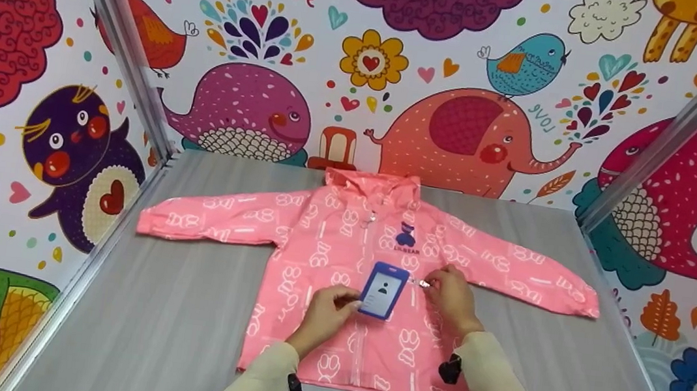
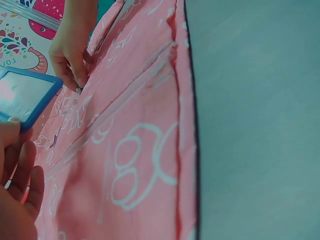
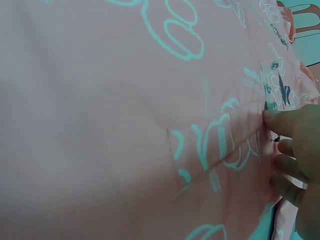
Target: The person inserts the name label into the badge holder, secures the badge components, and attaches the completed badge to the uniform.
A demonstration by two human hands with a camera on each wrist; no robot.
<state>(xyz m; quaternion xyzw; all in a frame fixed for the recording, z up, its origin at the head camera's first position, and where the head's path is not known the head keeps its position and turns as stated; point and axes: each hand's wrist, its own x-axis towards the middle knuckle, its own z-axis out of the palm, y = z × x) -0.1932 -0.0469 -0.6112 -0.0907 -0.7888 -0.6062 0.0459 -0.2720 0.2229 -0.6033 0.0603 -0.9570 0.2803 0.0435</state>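
Note:
A pink child's jacket (image 1: 319, 225) with white outline prints lies spread out, front up, with both sleeves out to the sides. Over its chest is a blue-framed badge holder (image 1: 385, 291) with a card in it. My left hand (image 1: 323, 316) pinches the holder by its lower left corner; the left wrist view shows the thumb on the blue frame (image 2: 44, 102). To the right of the holder, my right hand (image 1: 453, 299) pinches a small metal clip (image 1: 423, 284) close to the jacket front. In the right wrist view, fingers partly hide the clip.
The jacket lies on a grey table (image 1: 178, 307). Printed panels with cartoon animals (image 1: 246, 112) stand at the back and both sides, with metal posts (image 1: 123, 45) at the corners. A zipper (image 1: 359, 347) runs down the jacket's middle, and a dark bear logo (image 1: 406, 236) marks its chest.

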